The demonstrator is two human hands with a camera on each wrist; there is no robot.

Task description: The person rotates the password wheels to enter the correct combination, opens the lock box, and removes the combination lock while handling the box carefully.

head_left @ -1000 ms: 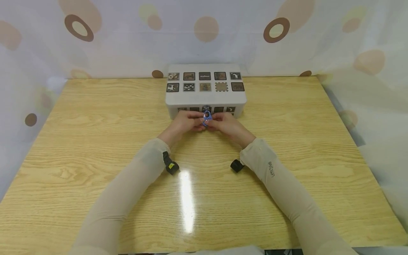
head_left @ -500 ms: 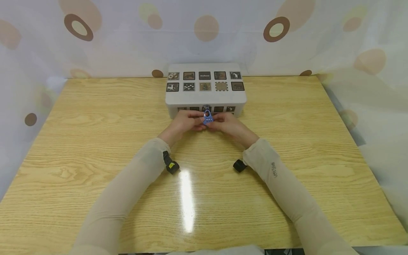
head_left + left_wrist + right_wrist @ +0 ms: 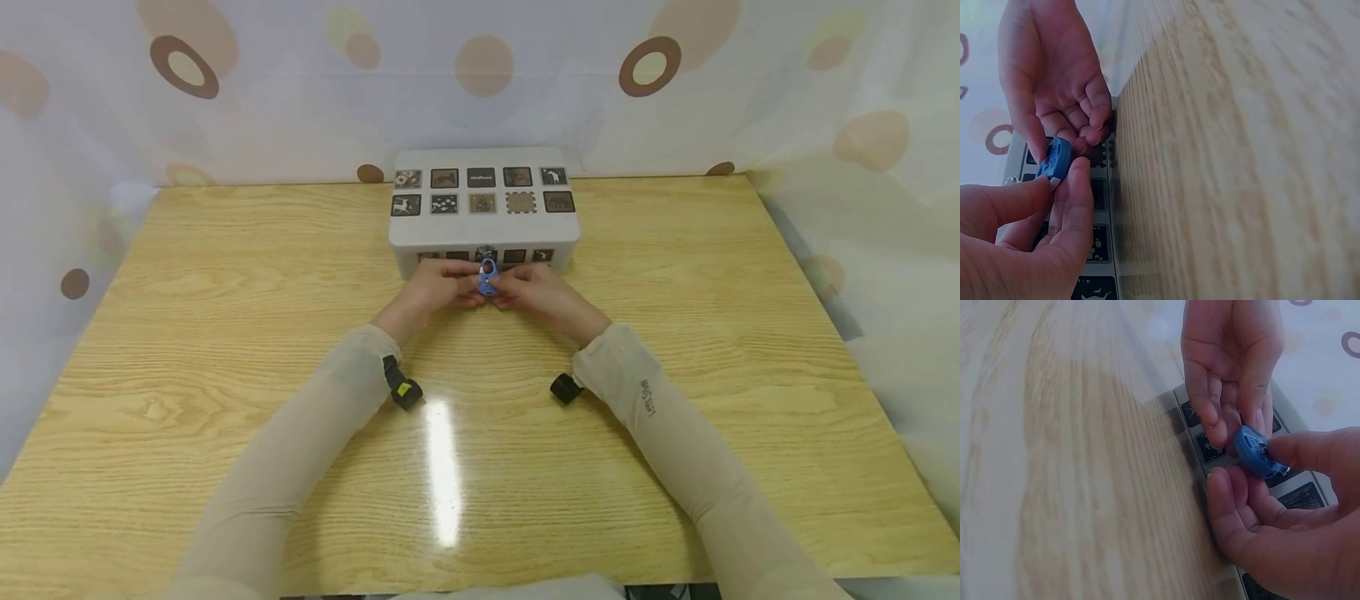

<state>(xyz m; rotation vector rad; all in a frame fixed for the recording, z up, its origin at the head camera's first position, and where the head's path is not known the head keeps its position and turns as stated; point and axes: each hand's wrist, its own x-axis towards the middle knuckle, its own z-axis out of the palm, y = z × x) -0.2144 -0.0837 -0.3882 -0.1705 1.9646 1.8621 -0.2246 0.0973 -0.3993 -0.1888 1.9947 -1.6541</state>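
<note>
A small blue combination padlock (image 3: 487, 282) is held up at the front of a white box (image 3: 484, 232), just below its metal clasp (image 3: 486, 252). I cannot tell whether its shackle passes through the clasp. My left hand (image 3: 433, 287) pinches one side of the padlock between thumb and fingers. From the opposite side my right hand (image 3: 546, 293) grips it, its thumb (image 3: 1304, 450) on the face with the number dials. In the left wrist view, the blue padlock body (image 3: 1058, 157) shows between both hands, with a small pale piece (image 3: 1054, 184) by my left thumb.
The box carries rows of dark picture squares on its lid and front, and stands at the back of a wood-grain table (image 3: 225, 333). Behind it hangs a white cloth (image 3: 420, 100) with brown and orange circles. A black camera strap (image 3: 405, 390) sits at my left wrist.
The padlock's dial face turned toward the head view half a second ago; now it is tilted and partly covered by my right thumb. My right forearm has shifted slightly right over the second.
</note>
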